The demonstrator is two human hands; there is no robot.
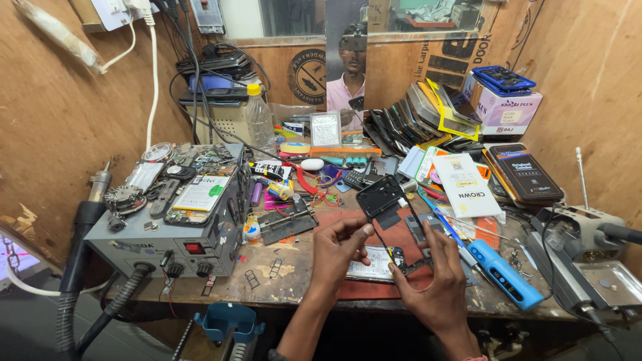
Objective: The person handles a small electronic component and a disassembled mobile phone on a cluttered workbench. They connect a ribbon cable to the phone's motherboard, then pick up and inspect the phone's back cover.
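My left hand (340,249) pinches the edge of a dark phone frame (382,198), which is tilted up above the workbench. My right hand (436,287) grips the lower end of the same frame, near its black bottom part. Under the hands lies a red-brown work mat (364,289) with a white flat phone part (372,266) on it. A blue handheld tool (503,273) lies just right of my right hand.
A grey rework station (179,224) piled with phone parts stands at the left, its hose hanging over the bench edge. A plastic bottle (259,120), stacked phones (408,120), boxes (503,107) and a mirror reflecting a person (349,73) fill the back. Another device (588,261) sits far right.
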